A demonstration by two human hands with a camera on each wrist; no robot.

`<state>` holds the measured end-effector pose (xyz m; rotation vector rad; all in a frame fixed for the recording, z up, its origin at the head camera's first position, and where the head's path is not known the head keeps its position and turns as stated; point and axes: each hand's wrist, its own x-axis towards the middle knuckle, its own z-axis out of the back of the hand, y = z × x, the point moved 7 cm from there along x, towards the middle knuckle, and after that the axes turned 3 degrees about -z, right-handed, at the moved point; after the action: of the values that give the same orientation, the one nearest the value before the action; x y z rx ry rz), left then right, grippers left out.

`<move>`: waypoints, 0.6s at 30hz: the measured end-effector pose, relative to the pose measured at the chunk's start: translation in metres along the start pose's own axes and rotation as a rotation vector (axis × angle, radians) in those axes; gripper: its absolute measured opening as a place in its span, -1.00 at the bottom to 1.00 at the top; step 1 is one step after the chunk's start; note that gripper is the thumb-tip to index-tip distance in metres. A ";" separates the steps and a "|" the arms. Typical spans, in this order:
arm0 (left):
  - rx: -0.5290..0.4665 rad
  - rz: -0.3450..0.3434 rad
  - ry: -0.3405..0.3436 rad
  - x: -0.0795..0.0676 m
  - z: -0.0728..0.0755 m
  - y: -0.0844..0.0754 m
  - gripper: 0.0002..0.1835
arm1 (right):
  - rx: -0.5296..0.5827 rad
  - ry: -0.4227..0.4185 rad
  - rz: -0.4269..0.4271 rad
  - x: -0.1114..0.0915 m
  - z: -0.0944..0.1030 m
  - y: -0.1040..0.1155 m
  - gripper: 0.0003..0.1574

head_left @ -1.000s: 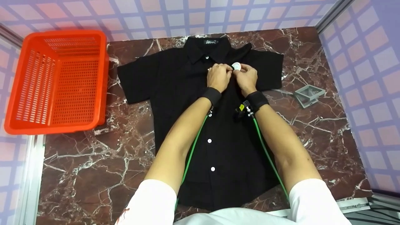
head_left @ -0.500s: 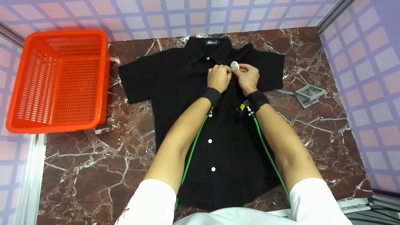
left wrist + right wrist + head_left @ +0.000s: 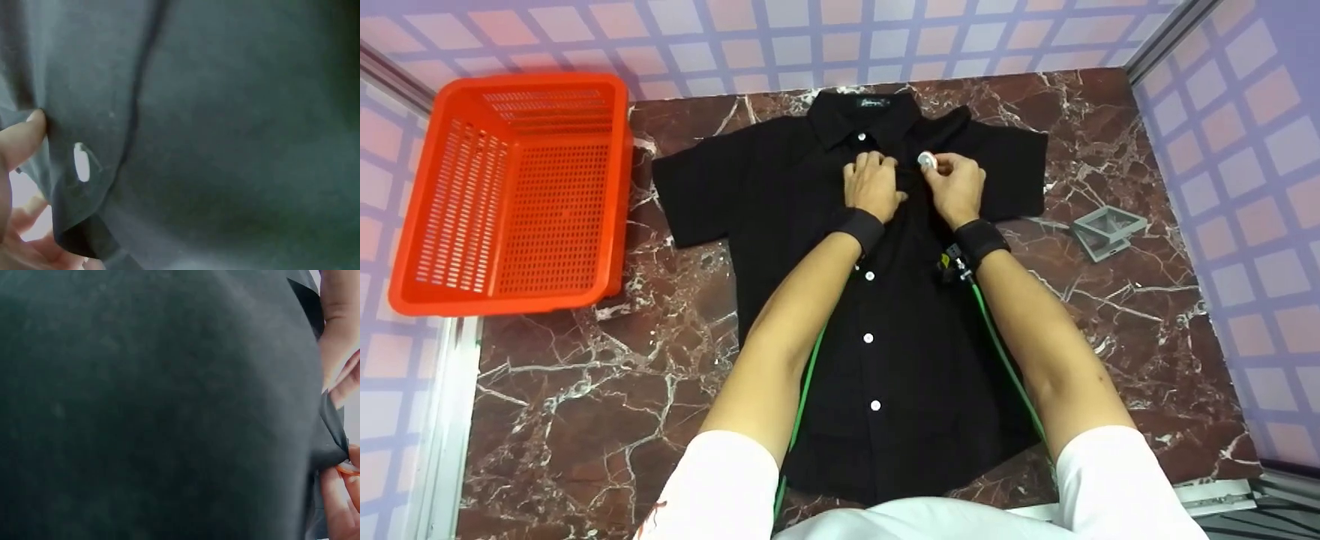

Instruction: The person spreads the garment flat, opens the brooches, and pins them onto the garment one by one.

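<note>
A black short-sleeved button-up shirt (image 3: 795, 202) lies spread front up. My left hand (image 3: 872, 185) is on its upper front, just below the collar. In the left wrist view the thumb (image 3: 25, 138) presses the cloth, with fingers partly hidden behind it, next to a white button (image 3: 82, 163). To the right, my right hand (image 3: 958, 187) pinches a small round white badge (image 3: 927, 160) with an orange-red rim over the chest. The right wrist view is mostly dark cloth; the badge's orange rim (image 3: 347, 468) shows between fingertips at a fold.
An orange plastic basket (image 3: 619, 225) stands at the left on the marbled tabletop (image 3: 585, 420). A small grey frame-like object (image 3: 1106, 231) lies right of the shirt. Green cables (image 3: 997, 337) run from the wrists across the shirt. Patterned panels (image 3: 885, 45) stand behind and beside.
My left hand has shifted left, away from the right hand, its fingers more spread. The right hand keeps the badge, which has turned slightly. The head view has shifted a little.
</note>
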<state>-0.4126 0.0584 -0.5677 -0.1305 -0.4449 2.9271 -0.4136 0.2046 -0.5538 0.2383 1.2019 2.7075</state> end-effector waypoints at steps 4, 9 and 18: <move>0.001 0.038 0.053 0.000 -0.004 0.006 -0.27 | -0.015 -0.010 0.014 -0.001 -0.001 0.000 -0.74; -0.027 0.067 0.116 0.002 -0.006 0.009 -0.19 | -0.030 -0.006 0.013 -0.001 -0.002 0.000 -0.72; -0.031 0.079 0.144 0.004 -0.009 0.012 -0.17 | -0.047 0.003 -0.007 -0.001 -0.003 -0.003 -0.72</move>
<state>-0.4170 0.0502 -0.5803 -0.3680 -0.4721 2.9624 -0.4132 0.2042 -0.5578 0.2232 1.1367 2.7275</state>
